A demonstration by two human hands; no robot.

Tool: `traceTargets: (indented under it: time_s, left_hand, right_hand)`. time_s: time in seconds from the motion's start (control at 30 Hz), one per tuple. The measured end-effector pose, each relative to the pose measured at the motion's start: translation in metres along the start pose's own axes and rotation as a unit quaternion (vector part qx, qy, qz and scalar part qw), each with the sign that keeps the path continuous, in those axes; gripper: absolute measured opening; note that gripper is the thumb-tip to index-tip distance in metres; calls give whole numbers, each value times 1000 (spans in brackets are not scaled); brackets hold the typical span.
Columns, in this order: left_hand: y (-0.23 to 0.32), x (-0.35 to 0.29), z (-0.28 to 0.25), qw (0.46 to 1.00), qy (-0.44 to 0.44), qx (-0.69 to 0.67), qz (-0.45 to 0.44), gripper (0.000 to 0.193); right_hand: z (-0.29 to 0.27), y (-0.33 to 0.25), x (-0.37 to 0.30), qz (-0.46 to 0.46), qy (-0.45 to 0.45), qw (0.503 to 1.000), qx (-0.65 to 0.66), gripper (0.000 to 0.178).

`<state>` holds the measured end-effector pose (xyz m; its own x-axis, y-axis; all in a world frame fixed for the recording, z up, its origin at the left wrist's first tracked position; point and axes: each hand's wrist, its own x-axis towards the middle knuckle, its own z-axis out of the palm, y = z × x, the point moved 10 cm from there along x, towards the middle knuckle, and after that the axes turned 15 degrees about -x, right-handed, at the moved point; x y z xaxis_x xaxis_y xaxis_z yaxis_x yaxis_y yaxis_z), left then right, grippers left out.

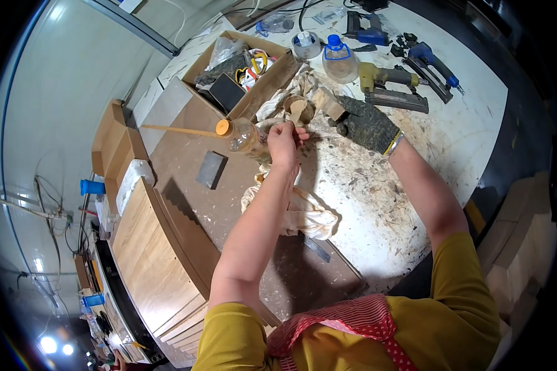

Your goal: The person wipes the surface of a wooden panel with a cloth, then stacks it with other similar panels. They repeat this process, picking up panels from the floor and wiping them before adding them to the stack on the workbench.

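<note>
My bare left hand (283, 143) reaches to the middle of the table with its fingertips pinched. From the pinch a small flat tan piece (301, 111) rises over a round cup (293, 101); its exact kind is not clear. My right hand (368, 125) wears a dark grey knit glove and grips a small wooden block (328, 103), tilted just right of the cup. Beside my left hand stands a clear plastic bottle (244, 135) with an orange cap. Crumpled cream rags (306, 213) lie beneath and in front of my left wrist.
Behind is an open cardboard box (263, 77) of mixed items. A blue-capped jug (340, 62) and nail guns (393, 89) stand at the back right. A dark grey block (211, 170) lies left, near stacked wood panels (158, 260). Debris litters the white tabletop (384, 210).
</note>
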<state>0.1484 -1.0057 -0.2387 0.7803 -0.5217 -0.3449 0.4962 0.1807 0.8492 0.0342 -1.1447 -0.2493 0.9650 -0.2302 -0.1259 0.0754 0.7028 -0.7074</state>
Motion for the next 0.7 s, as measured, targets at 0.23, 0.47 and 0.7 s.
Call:
traceTargets:
  time_s: [0.23, 0.47, 0.7]
  left_hand:
    - [17, 11, 17, 999, 11, 4, 34, 15]
    - [21, 14, 28, 999, -24, 22, 16, 36]
    - [33, -51, 7, 983, -93, 147, 54, 15]
  right_hand:
    - [-13, -11, -2, -123, 11, 960, -253, 28]
    - [-7, -8, -10, -85, -11, 972, -217, 34]
    - [30, -40, -36, -220, 52, 648, -728, 33]
